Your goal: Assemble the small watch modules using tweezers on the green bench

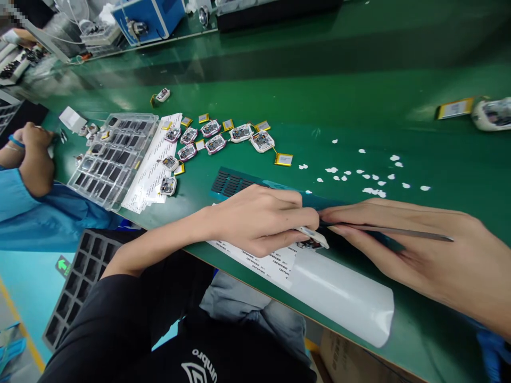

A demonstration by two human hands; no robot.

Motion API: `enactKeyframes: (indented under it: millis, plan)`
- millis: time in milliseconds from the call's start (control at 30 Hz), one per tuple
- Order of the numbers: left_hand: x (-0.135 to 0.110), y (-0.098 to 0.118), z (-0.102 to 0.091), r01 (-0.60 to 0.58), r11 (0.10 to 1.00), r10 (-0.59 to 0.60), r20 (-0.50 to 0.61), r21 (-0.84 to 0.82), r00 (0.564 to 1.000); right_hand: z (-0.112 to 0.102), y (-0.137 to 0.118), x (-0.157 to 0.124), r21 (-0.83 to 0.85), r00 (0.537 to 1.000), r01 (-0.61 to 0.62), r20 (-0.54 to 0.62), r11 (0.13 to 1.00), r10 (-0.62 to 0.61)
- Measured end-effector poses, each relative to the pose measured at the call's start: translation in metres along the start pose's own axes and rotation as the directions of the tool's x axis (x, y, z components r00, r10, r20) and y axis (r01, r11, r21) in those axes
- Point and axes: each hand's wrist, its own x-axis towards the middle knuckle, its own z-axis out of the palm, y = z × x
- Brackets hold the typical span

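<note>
- Device housing (317,238), white with its electronics showing, is pinched in the fingers of the left hand (257,221), right over the printed sheet (275,260) and a curled white film (347,300).
- Right hand (423,250) has its thumb and fingers closed on a thin metal tool (415,232), tweezers by the look of it. Working end's just beside the housing; can't tell if it's gripping anything.
- Progress-wise, I'd call it mid-job: one unit in hand, and the teal sheet (231,182) has plenty of black pieces left on it.
- Little white scraps (374,192) are scattered over the green tabletop (279,69), so I'd guess some peeling's been done.
- Bunch of opened devices (215,143) lie further left, with yellow-edged battery cells (283,159) beside them. Done or waiting? Honestly can't tell.
- Past those there's a clear compartment tray (112,202) with dark pieces in it, then a co-worker's hand (36,137).
</note>
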Motion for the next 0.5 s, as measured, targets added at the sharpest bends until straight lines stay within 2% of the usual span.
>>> enactKeyframes:
  millis: [100,167,300,400,467,500]
  plan:
    - [0.001,-0.001,0.004,-0.024,0.996,0.02,0.055,0.085,0.998,0.002,0.0,-0.004,-0.01,0.998,0.045,0.044,0.999,-0.044]
    - [0.002,0.0,0.006,-0.008,0.994,0.001,0.064,0.112,0.998,0.005,-0.003,-0.007,-0.078,0.995,0.093,0.055,0.993,-0.088]
    - [0.003,0.002,0.006,-0.006,0.994,0.001,0.055,0.105,0.999,0.008,-0.016,-0.01,-0.3,0.983,0.183,0.08,0.936,-0.166]
    - [0.003,0.001,0.006,-0.004,0.996,-0.001,0.054,0.088,0.999,0.004,-0.018,-0.016,-0.334,0.968,0.244,0.14,0.91,-0.209]
    - [0.003,-0.001,0.007,-0.009,0.996,0.004,0.051,0.088,0.999,0.001,-0.014,-0.023,-0.335,0.981,0.192,0.098,0.922,-0.169]
    - [0.003,-0.002,0.008,-0.017,0.995,0.013,0.043,0.096,0.999,-0.001,-0.011,-0.027,-0.325,0.993,0.117,0.05,0.938,-0.107]
